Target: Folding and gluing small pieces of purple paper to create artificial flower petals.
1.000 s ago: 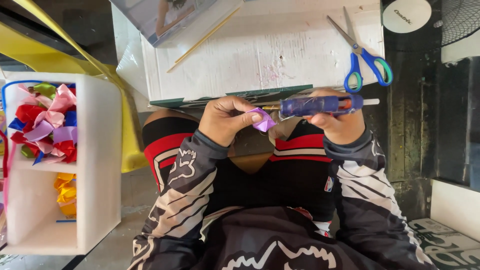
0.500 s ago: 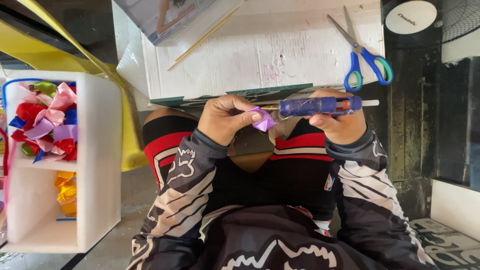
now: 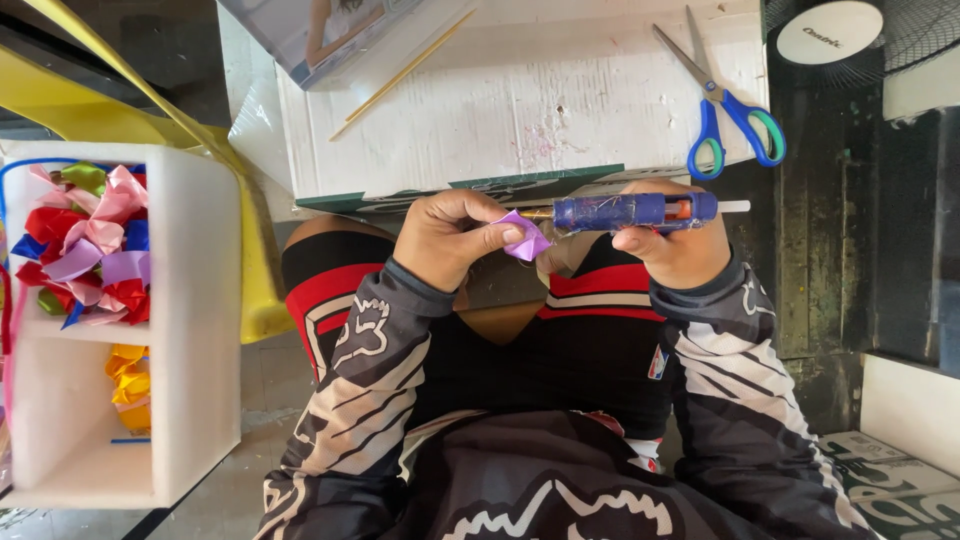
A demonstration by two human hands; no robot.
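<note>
1. Over our lap, just in front of the white board (image 3: 520,110), both hands are at work. Our left hand (image 3: 450,235) is closed on a small folded purple ribbon piece (image 3: 525,241), pinched between thumb and fingertips.
2. Our right hand (image 3: 675,245) is wrapped around a blue glue gun (image 3: 630,211), held level, nozzle pointing left and touching or nearly touching the ribbon piece; we cannot tell which. A white glue stick pokes out of the back end.
3. Whether glue already sits on the fold cannot be seen; no bead shows at this size.
4. Judged progress: the piece is folded and held at the nozzle, so we put it at the gluing stage, with pressing and setting aside not yet done.
5. To our left, a white box (image 3: 195,330) holds a heap of ribbon pieces (image 3: 90,245) in red, pink, purple, blue and green in its upper compartment, with yellow ones (image 3: 130,380) lower down. We read these as finished or prepared stock.
6. On the board lie blue-handled scissors (image 3: 735,110) and a thin wooden stick (image 3: 400,75), both untouched and well apart from our hands.
</note>
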